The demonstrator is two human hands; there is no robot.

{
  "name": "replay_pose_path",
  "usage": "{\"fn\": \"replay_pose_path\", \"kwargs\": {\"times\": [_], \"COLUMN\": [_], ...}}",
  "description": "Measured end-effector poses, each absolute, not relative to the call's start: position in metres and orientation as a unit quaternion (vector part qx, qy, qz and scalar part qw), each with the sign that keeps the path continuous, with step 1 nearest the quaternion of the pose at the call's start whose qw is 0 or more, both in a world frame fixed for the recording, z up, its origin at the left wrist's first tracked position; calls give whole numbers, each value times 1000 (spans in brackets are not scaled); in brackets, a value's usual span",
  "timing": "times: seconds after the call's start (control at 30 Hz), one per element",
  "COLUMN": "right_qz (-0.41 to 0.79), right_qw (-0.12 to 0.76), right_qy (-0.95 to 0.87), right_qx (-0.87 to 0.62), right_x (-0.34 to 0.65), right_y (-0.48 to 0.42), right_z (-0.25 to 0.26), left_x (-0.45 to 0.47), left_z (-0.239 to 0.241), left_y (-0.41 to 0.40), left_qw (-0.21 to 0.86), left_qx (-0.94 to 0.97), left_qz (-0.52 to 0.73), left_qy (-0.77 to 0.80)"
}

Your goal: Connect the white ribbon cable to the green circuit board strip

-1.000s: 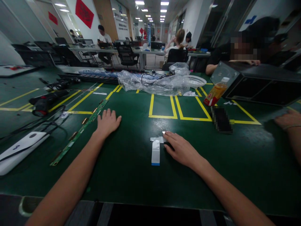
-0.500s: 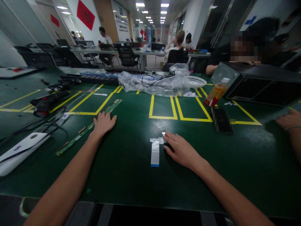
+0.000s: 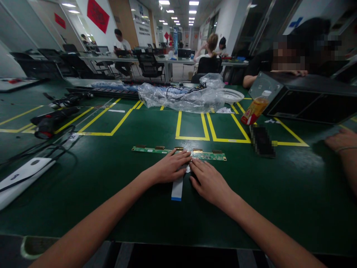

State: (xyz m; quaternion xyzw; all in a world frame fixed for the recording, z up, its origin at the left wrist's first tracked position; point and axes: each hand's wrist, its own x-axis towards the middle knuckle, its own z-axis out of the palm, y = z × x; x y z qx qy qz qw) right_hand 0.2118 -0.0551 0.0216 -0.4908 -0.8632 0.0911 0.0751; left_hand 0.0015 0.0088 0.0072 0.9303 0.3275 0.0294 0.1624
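Observation:
A long, narrow green circuit board point(image 3: 212, 155) lies crosswise on the table in front of me, with copper-coloured tabs along its far edge. My left hand point(image 3: 171, 166) has its fingers together over the middle of the board and holds it. From under that hand a white flat ribbon cable point(image 3: 177, 188) with a blue end runs toward me. My right hand point(image 3: 210, 178) is beside the left, fingertips pressed at the cable's silvery upper end by the board's near edge. The fingers hide the spot where cable and board meet.
Clear plastic wrap point(image 3: 178, 98) and a white basket point(image 3: 230, 95) lie farther back. To the right are a drink bottle point(image 3: 255, 108), a blurred dark phone-like object point(image 3: 262, 140), a black case point(image 3: 304, 96) and another person's hand point(image 3: 343, 141). A white device point(image 3: 25, 178) and cables lie left.
My left hand has brought the circuit board from the left to the middle and turned it crosswise. The ribbon cable has tilted slightly; my right hand stays near its upper end.

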Motion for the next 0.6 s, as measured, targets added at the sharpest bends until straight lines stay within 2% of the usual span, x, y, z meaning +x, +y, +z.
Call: {"fn": "replay_pose_path", "kwargs": {"times": [0.27,0.6], "right_qz": [68,74], "right_qw": [66,102], "right_qy": [-857,-882], "right_qx": [-507,-455], "right_x": [211,225], "right_y": [-56,-48], "right_z": [16,8], "left_x": [0,0], "left_z": [8,9], "left_y": [11,11], "left_qw": [163,159], "left_qx": [932,935], "left_qz": [33,29], "left_qy": [323,316]}}
